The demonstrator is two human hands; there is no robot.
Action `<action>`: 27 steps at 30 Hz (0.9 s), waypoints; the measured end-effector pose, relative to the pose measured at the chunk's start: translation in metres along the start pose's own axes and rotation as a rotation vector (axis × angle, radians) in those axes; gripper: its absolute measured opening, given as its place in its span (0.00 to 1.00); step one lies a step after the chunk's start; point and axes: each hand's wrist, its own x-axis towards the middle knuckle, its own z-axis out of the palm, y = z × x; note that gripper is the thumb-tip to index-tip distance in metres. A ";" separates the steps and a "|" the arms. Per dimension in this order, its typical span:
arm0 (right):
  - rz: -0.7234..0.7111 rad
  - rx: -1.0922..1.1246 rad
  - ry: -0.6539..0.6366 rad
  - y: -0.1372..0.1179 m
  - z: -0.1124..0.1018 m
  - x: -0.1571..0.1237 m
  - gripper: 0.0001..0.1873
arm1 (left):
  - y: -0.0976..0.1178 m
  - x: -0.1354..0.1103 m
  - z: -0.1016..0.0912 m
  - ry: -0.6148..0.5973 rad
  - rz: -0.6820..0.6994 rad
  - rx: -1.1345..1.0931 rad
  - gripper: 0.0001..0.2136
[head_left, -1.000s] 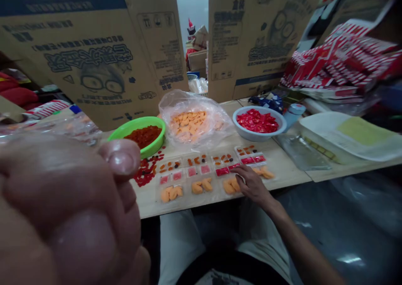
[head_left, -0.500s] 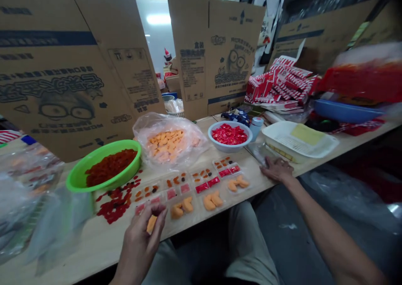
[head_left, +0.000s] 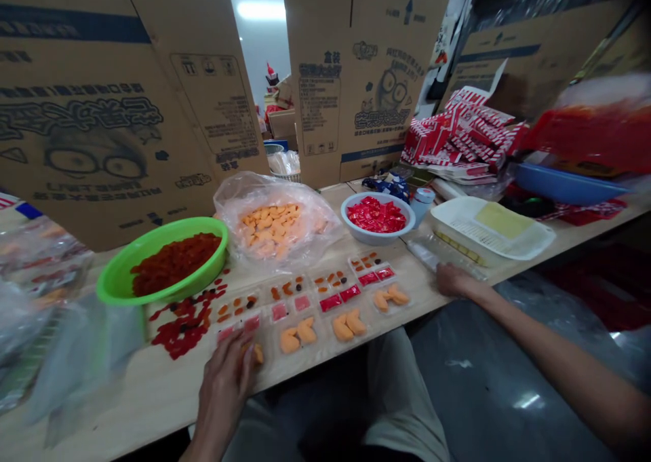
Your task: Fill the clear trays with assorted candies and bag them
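The left hand point(head_left: 224, 384) reaches up from the desk's front edge, forearm steep, fingers curled downward over the near end of a clear tray point(head_left: 305, 319). An orange piece point(head_left: 259, 354) sits at the fingertips, but whether it is pinched cannot be told. The right arm point(head_left: 549, 333) stretches in low from the right, its hand point(head_left: 455, 279) lying palm down at the front edge, fingers loosely together, holding nothing visible, just beside a clear packet point(head_left: 422, 254). The tray's compartments hold orange pieces, red packets and small dark bits. Behind it stand a green bowl point(head_left: 122, 289) of red pieces and a white bowl point(head_left: 356, 231) of red packets.
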 end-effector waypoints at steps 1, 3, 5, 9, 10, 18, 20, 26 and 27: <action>-0.001 -0.018 -0.012 -0.001 0.003 -0.010 0.17 | 0.010 0.003 0.002 0.008 0.023 -0.016 0.16; -0.018 -0.062 -0.028 -0.004 0.013 -0.036 0.22 | 0.031 0.007 0.005 0.013 0.074 -0.045 0.13; -0.034 -0.124 0.016 -0.009 0.028 -0.062 0.24 | 0.051 0.007 0.008 0.012 0.114 -0.079 0.11; -0.084 -0.263 0.257 -0.007 0.044 -0.093 0.15 | 0.079 0.006 0.012 -0.015 0.150 -0.182 0.10; -0.106 -0.256 0.292 -0.002 0.041 -0.096 0.13 | 0.083 0.006 0.012 -0.026 0.145 -0.216 0.10; 0.088 0.622 0.496 0.007 -0.063 -0.163 0.11 | 0.141 0.025 0.019 -0.446 -0.444 -1.030 0.17; 0.025 1.165 0.361 -0.031 -0.072 -0.184 0.19 | 0.167 0.032 0.021 -0.571 -0.598 -1.384 0.26; -0.314 1.393 0.063 -0.164 -0.053 -0.192 0.23 | 0.193 0.055 0.006 -0.115 -1.019 -1.729 0.29; -0.370 1.247 0.147 -0.178 -0.053 -0.190 0.27 | 0.189 0.059 0.003 -0.057 -1.033 -1.692 0.28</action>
